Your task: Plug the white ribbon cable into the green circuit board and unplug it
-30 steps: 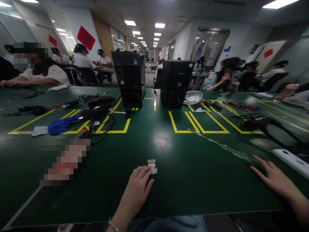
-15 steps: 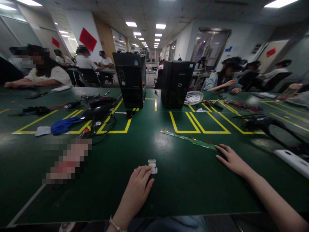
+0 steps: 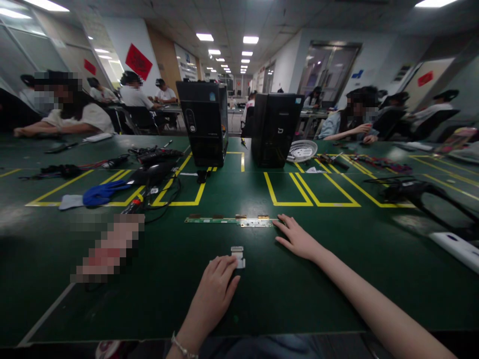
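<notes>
A white flat ribbon cable with wide end connectors lies on the green table in front of me. My left hand rests low beside it, fingers stretched out, with the fingertips on the cable's near part. Farther out is a long, thin green circuit board strip, lying almost straight across, with a shiny whitish section at its right part. The fingers of my right hand touch the strip's right end and are spread, the thumb apart from the board.
Two black computer towers stand at the back, beside a white basket. Cables and a blue glove lie on the left. A black cable bundle and a white power strip lie right. Other people sit around.
My right hand has moved left along with the circuit board strip, which turned from slanted to nearly level. My left hand stays on the ribbon cable.
</notes>
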`<state>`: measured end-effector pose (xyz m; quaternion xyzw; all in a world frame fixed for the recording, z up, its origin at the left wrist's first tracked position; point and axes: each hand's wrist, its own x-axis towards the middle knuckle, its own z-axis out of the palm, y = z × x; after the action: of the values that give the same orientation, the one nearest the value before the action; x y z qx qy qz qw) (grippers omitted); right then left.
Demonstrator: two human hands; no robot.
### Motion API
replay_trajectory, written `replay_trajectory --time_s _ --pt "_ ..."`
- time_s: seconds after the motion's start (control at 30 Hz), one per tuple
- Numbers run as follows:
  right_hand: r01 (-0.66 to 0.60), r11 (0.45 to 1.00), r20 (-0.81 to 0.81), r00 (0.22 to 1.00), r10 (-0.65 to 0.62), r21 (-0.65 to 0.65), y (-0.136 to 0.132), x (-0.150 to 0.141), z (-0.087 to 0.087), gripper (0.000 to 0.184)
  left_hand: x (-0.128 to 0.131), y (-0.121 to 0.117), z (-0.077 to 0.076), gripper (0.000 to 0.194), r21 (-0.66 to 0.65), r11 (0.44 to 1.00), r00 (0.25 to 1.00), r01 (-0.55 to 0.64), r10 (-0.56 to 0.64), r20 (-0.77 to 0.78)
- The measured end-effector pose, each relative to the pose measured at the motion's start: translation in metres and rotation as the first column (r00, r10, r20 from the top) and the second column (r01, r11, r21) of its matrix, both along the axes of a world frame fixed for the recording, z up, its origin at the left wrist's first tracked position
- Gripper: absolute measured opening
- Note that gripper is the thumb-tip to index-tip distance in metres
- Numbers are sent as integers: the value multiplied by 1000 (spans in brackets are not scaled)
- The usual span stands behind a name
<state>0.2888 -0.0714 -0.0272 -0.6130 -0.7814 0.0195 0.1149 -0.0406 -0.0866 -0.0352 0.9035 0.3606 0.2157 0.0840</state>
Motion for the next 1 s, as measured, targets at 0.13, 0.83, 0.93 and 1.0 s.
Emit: replay_trajectory --time_s 0.13,0.83,0.93,1.0 --pt "-42 999 -6 999 41 -26 3 -16 5 62 0 0 1 32 5 1000 1000 0 0 -2" --pt "-107 987 -28 993 111 118 12 -51 -1 44 1 1 0 32 -46 999 999 11 -12 -32" --pt "-128 985 -37 990 133 114 7 -57 0 45 1 1 0 31 -48 999 1000 11 -12 -27" --pt "-144 984 -48 988 150 102 2 -61 0 46 1 1 0 31 -46 999 1000 9 -10 -25"
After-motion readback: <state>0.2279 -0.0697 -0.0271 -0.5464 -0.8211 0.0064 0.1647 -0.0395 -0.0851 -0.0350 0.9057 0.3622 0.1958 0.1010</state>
